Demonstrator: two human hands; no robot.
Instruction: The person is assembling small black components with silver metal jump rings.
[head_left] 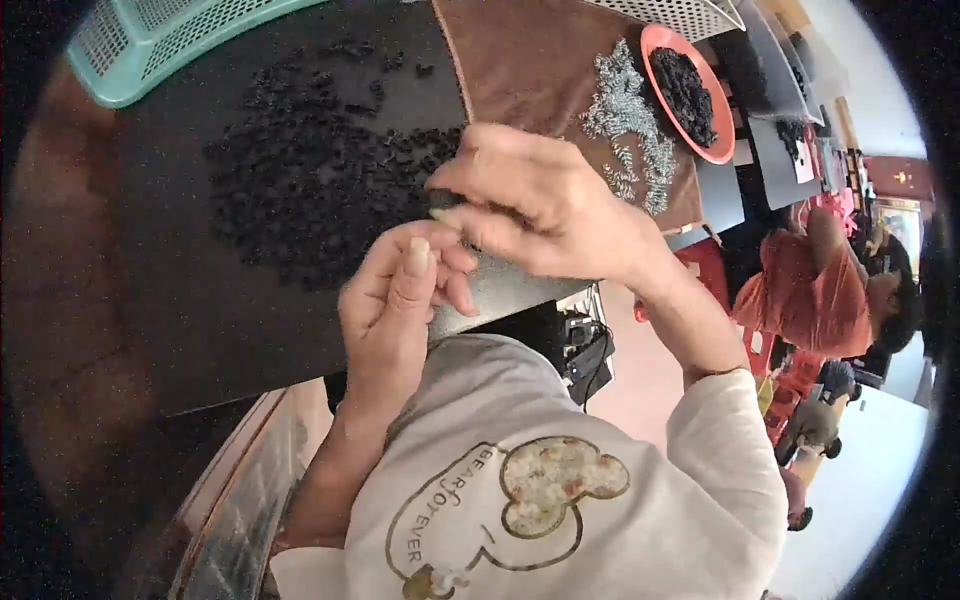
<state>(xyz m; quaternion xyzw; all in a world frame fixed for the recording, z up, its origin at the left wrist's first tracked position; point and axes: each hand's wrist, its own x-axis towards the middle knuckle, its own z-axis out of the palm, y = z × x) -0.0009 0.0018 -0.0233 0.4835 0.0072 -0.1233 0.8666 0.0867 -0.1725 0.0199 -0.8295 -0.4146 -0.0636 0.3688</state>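
Note:
My right hand (545, 200) is closed in a pinch, with a small dark piece (443, 200) partly showing between thumb and fingers. Just below and to the left, my left hand (390, 305) has its fingers curled and its thumb pointing up. Whether anything sits inside its fingers is hidden. The two hands nearly touch at the fingertips. Under and beyond them a wide heap of small black parts (300, 170) spreads over the dark tabletop (170, 320).
A brown cloth (520, 70) lies right of the heap, carrying a pile of small metal springs (625, 105). Beside it, an orange dish (715, 150) holds black pieces. A green basket (125, 95) stands far left, a white perforated basket (690, 15) far right. People (810, 290) sit at the right.

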